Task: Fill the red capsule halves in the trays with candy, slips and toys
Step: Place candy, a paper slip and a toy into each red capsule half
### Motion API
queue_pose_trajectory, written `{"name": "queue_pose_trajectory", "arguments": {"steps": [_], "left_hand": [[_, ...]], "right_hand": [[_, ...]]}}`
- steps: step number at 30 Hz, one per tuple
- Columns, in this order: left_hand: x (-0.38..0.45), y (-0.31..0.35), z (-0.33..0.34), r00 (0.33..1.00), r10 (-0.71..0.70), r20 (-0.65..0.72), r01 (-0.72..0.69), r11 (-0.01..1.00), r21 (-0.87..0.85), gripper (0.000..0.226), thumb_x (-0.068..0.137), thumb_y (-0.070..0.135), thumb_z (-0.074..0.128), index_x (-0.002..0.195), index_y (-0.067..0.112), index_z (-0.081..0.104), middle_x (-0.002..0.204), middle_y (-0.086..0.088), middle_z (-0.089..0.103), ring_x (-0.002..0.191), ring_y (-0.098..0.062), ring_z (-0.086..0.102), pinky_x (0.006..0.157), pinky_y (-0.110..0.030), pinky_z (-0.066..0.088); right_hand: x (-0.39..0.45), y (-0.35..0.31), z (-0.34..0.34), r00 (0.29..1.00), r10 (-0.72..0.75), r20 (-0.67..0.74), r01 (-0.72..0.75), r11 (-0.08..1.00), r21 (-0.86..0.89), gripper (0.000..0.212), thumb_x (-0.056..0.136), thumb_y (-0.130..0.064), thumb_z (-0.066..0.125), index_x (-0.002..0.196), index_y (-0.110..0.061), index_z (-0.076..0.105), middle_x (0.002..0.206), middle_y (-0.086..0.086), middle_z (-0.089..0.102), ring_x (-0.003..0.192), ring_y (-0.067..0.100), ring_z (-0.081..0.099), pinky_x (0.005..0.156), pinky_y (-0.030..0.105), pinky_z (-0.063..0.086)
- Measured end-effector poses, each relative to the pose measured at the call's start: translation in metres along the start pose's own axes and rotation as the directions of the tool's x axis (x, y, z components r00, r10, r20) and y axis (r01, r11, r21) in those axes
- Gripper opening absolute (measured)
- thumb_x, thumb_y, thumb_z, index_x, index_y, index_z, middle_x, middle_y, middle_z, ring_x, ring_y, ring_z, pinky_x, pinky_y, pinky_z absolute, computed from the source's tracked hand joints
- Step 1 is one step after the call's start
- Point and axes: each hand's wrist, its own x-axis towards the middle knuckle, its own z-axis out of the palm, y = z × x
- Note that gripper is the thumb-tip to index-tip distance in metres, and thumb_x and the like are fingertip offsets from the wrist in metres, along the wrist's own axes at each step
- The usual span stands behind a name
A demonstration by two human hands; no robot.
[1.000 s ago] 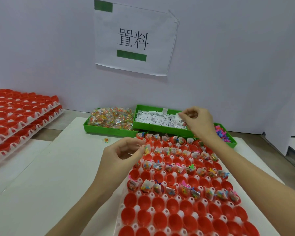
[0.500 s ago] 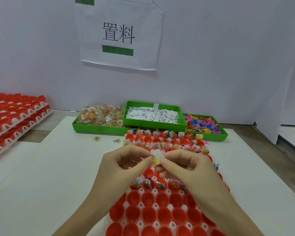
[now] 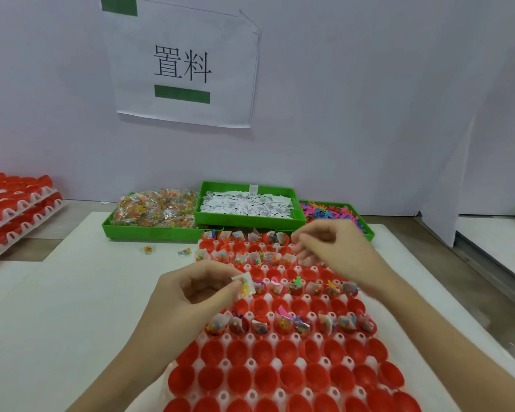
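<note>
The hands have parted: the right hand point(image 3: 336, 248) has lifted away toward the far rows, its grip loosely curled, seemingly holding nothing. The left hand point(image 3: 197, 292) alone pinches the candy packet and slip point(image 3: 246, 285), just above the red capsule halves point(image 3: 268, 352) below its fingertips.

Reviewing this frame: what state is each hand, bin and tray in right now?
left hand: pinching a candy packet with slip
right hand: fingers loosely curled, nothing visible in them
working tray: far rows filled, near rows empty
candy bin: heaped
slip bin: stocked
toy bin: stocked
side trays: stacked
</note>
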Motion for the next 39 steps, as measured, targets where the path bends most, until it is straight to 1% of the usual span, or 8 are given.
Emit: {"name": "queue_pose_trajectory", "arguments": {"steps": [5,8,10,17,22,27,31,39], "left_hand": [[0.004,0.000,-0.003,0.999,-0.020,-0.034,0.021,0.999,0.027,0.008,0.077,0.025,0.080,0.085,0.021,0.081,0.075,-0.009,0.076,0.071,-0.018,0.074,0.067,-0.016,0.056],[0.007,-0.003,-0.006,0.999,-0.029,-0.036,0.030,0.999,0.042,0.006,0.078,0.024,0.079,0.084,0.024,0.081,0.075,-0.009,0.077,0.072,-0.018,0.075,0.068,-0.016,0.056],[0.008,-0.004,-0.007,0.999,-0.025,-0.040,0.027,0.999,0.043,0.007,0.077,0.026,0.079,0.084,0.025,0.082,0.076,-0.008,0.077,0.072,-0.019,0.075,0.068,-0.016,0.056],[0.012,-0.006,-0.012,0.996,0.006,-0.085,-0.003,0.999,0.037,0.009,0.079,0.020,0.080,0.088,0.022,0.082,0.080,-0.007,0.078,0.072,-0.020,0.076,0.068,-0.016,0.056],[0.011,-0.004,-0.011,0.994,0.015,-0.107,-0.012,1.000,0.024,0.010,0.076,0.024,0.080,0.086,0.023,0.082,0.079,-0.007,0.078,0.070,-0.019,0.075,0.068,-0.016,0.057],[0.012,-0.002,-0.011,0.995,0.007,-0.103,-0.006,1.000,0.011,0.013,0.073,0.024,0.079,0.085,0.020,0.081,0.078,-0.009,0.077,0.069,-0.020,0.075,0.067,-0.016,0.057],[0.012,-0.002,-0.012,0.995,0.005,-0.099,-0.004,1.000,0.011,0.011,0.074,0.023,0.080,0.084,0.020,0.081,0.078,-0.009,0.077,0.069,-0.020,0.075,0.067,-0.017,0.057],[0.013,-0.003,-0.012,0.995,0.010,-0.101,-0.008,1.000,0.029,0.012,0.074,0.025,0.080,0.085,0.021,0.081,0.078,-0.008,0.077,0.069,-0.019,0.075,0.067,-0.017,0.057]], "right_hand": [[0.091,0.063,-0.050,0.969,0.056,-0.242,-0.151,0.906,-0.396,0.027,0.101,-0.002,0.053,0.126,-0.004,0.065,0.106,0.019,0.073,0.089,0.028,0.068,0.086,0.036,0.054],[0.112,0.093,-0.065,0.974,0.003,-0.228,-0.152,0.755,-0.638,0.042,0.099,0.001,0.055,0.140,-0.008,0.055,0.122,0.022,0.068,0.110,0.035,0.064,0.093,0.039,0.050],[0.117,0.106,-0.067,0.986,0.009,-0.169,-0.131,0.674,-0.727,0.037,0.099,-0.005,0.060,0.136,-0.008,0.061,0.128,0.019,0.067,0.117,0.035,0.063,0.097,0.040,0.049],[0.127,0.119,-0.068,0.989,0.031,-0.146,-0.128,0.678,-0.724,0.019,0.099,-0.016,0.065,0.113,-0.008,0.076,0.118,0.012,0.072,0.105,0.027,0.066,0.095,0.039,0.051],[0.134,0.123,-0.074,0.984,0.052,-0.171,-0.163,0.650,-0.742,0.029,0.101,-0.006,0.058,0.130,-0.009,0.063,0.123,0.017,0.067,0.101,0.028,0.064,0.083,0.038,0.051],[0.141,0.121,-0.076,0.994,0.061,-0.090,-0.109,0.584,-0.805,0.029,0.101,-0.011,0.061,0.130,-0.010,0.067,0.139,0.012,0.062,0.122,0.031,0.061,0.101,0.039,0.046],[0.141,0.124,-0.078,0.992,0.046,-0.117,-0.121,0.597,-0.793,0.015,0.099,-0.012,0.064,0.111,-0.005,0.070,0.124,0.017,0.068,0.110,0.031,0.064,0.092,0.039,0.049],[0.137,0.123,-0.079,0.991,0.027,-0.127,-0.114,0.660,-0.743,0.018,0.102,-0.013,0.059,0.108,0.000,0.069,0.111,0.018,0.071,0.101,0.032,0.065,0.090,0.043,0.052]]}}
